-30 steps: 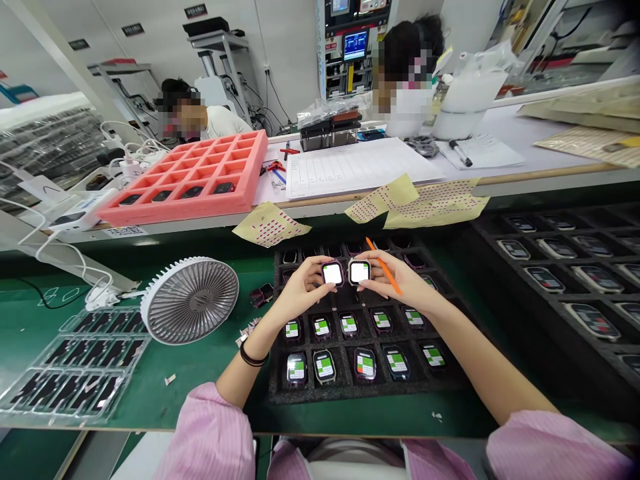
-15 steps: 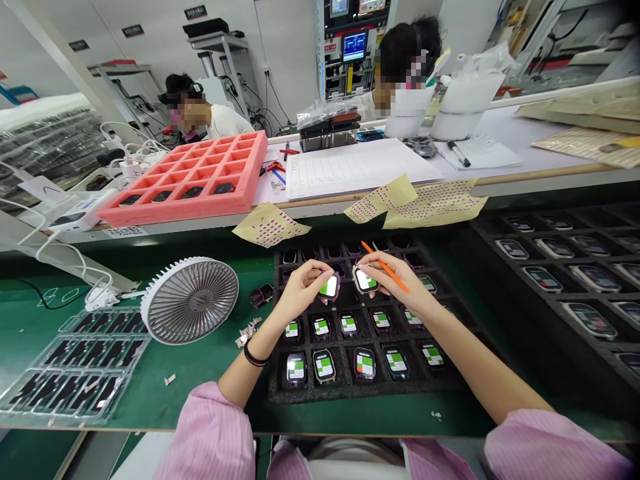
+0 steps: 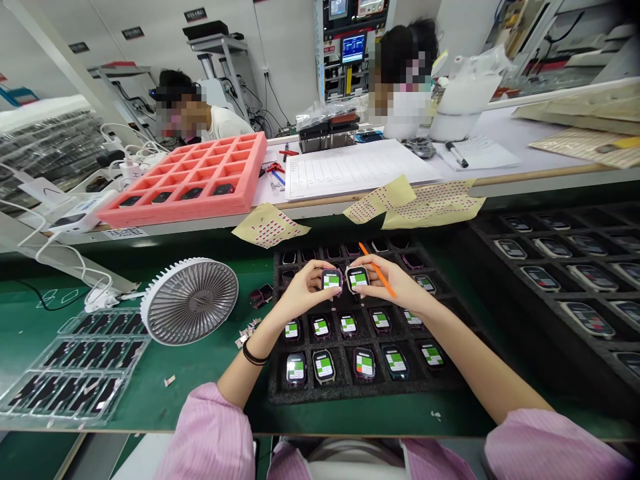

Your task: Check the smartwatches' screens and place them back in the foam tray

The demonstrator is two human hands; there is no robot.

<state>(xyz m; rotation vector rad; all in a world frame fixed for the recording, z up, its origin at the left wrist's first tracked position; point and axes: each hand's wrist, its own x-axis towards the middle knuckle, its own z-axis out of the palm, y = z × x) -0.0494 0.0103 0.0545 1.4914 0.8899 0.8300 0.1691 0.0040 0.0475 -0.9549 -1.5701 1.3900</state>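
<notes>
Watches (image 3: 331, 280) turned green-label up, edges hidden by left hand (image 3: 304, 291), right hand (image 3: 386, 283)

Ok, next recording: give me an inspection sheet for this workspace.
Surface: green bench mat.
Job's things: smartwatch bodies with green-labelled screens, in a black foam tray.
Hands: left hand holds one watch body; right hand holds another and an orange stick.
Clutter: desk fan, clear plastic tray, yellow dotted sheets.
Cables: white cables at far left.
Surroundings: two co-workers, a test machine.
</notes>
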